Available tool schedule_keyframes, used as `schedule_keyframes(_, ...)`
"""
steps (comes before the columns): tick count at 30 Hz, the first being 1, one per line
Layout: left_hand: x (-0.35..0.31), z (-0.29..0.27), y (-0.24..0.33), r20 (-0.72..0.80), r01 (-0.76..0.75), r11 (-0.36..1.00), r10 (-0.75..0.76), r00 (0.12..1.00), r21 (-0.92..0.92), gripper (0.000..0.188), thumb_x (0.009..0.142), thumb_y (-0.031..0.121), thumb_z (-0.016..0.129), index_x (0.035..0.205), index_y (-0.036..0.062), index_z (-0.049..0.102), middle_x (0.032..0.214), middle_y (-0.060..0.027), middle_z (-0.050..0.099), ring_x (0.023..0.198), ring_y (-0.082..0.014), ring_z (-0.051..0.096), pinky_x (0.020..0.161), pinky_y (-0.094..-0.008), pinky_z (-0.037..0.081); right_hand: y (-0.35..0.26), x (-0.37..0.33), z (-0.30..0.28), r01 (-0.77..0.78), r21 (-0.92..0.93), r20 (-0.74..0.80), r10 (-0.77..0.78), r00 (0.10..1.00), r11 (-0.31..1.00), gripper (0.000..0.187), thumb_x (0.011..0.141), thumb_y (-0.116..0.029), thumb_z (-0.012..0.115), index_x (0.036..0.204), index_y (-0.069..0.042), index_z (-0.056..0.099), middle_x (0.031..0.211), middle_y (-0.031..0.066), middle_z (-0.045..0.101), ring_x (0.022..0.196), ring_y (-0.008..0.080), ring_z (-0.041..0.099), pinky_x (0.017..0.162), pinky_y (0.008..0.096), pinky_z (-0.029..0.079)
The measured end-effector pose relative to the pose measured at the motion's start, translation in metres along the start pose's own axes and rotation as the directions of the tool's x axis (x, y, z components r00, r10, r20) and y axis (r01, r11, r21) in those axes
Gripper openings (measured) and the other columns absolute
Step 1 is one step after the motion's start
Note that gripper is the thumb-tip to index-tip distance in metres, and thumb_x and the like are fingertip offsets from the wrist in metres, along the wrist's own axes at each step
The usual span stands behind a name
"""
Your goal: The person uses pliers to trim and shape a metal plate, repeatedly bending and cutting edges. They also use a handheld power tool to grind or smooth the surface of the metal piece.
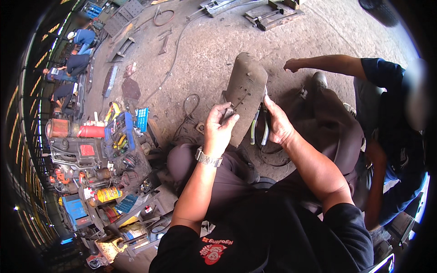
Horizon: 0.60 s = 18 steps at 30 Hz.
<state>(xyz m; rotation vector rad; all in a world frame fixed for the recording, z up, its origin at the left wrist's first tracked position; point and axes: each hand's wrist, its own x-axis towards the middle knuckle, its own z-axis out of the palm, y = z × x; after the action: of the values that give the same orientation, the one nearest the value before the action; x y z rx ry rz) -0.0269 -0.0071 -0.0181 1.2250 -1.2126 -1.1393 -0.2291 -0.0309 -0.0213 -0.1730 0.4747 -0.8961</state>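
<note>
A worn brown-grey curved piece [246, 86], with small dark bits sticking out of its face, stands tilted in front of me. My left hand [219, 127], wearing a metal watch [208, 158], is closed at its left edge. Thumb and fingers there pinch a small grey part I cannot make out. On the right side, my right hand [278, 122] is closed around pliers [260, 127] with green-and-grey handles pointing down. The pliers' jaws are hidden behind the curved piece's edge and my fingers.
At left are a blue tool case [120, 136], a red cylinder [91, 131] and a yellow can [108, 194]. A co-worker [387, 113] sits close on my right, one arm reaching over the floor. Cables [175, 59] and metal frames [273, 16] lie ahead.
</note>
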Motion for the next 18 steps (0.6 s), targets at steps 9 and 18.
schedule_keyframes(9, 0.0, 0.002, 0.005, 0.026, -0.049, 0.987, 0.046, 0.999, 0.153, 0.043, 0.087, -0.002, 0.075, 0.125, 0.0012, 0.055, 0.106, -0.0076, 0.068, 0.098, -0.0146, 0.065, 0.085, -0.0285, 0.053, 0.005, 0.007, 0.006, 0.102, -0.307, -0.029, -0.117, 0.993, 0.946, 0.04, 0.088, -0.005, 0.076, 0.123, 0.001, 0.058, 0.111, 0.0126, 0.071, 0.099, 0.0206, 0.069, 0.091, 0.0367, 0.056)
schedule_keyframes(18, 0.002, -0.017, 0.008, -0.303, -0.012, 0.975, 0.08, 0.95, 0.222, 0.031, 0.088, 0.011, 0.079, 0.115, 0.0034, 0.065, 0.098, -0.0035, 0.069, 0.081, -0.0106, 0.063, 0.071, -0.0241, 0.052, -0.011, 0.012, -0.005, 0.225, -0.489, 0.023, -0.245, 0.969, 0.843, 0.036, 0.088, -0.001, 0.073, 0.12, 0.002, 0.058, 0.111, 0.0131, 0.07, 0.1, 0.0211, 0.069, 0.091, 0.0365, 0.056)
